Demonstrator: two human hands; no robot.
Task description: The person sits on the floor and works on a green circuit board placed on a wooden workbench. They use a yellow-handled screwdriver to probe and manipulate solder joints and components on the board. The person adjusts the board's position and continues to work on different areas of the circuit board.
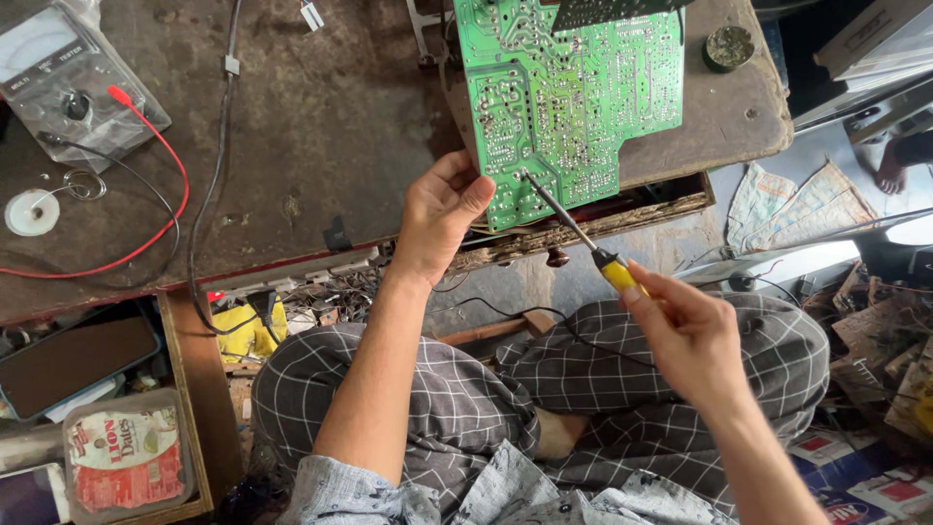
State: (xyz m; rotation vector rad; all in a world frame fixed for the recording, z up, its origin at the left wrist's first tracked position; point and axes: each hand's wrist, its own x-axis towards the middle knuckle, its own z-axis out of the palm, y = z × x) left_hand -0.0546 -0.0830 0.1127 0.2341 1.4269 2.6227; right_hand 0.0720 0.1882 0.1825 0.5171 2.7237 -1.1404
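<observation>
**Both hands on the green board at the bench edge**

Our left hand has its fingers curled around the lower left corner of the green circuit board, thumb pressed flat on the solder side, so the board is pinched firmly. Our right hand is closed around the yellow handle of a soldering iron, whose dark shaft slants up and left until its tip touches the board near its lower edge. A thin black cord runs from the handle down across our checked trousers. The board lies solder side up on the worn brown workbench, its lower part overhanging the splintered edge. Far left on the bench sit a meter with red and black leads and a small spool of solder wire
</observation>
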